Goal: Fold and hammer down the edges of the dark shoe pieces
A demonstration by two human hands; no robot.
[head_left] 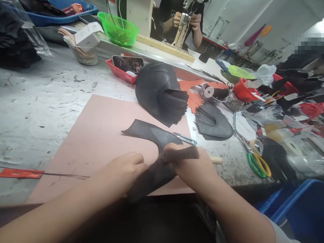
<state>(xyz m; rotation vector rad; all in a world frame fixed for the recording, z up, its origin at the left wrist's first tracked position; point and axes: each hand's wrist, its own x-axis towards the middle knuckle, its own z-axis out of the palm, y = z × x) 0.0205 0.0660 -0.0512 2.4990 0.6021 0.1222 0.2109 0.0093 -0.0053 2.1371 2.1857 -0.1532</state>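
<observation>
A curved black piece (154, 135) lies across a pink sheet (101, 131), its lower end at the sheet's front edge. My left hand (131, 167) is closed at the inner curve of the piece, fingertips pressed on its edge. My right hand (187, 162) is closed on the same black piece, with a dark strip or flap across its fingers. Just behind my right hand lies a small pair of teal thread snips (187, 138). A stack of black pieces (159, 91) with jagged ends rests behind the sheet, and a smaller stack (215, 121) sits to its right.
Green and yellow handled scissors (258, 165) lie at the right. A red basket (121, 72) holding a phone, a green basket (118, 30) and a cup of strips (83, 50) stand behind. Another person's hands (186, 22) are at a machine across the table. A blue chair (298, 202) is lower right.
</observation>
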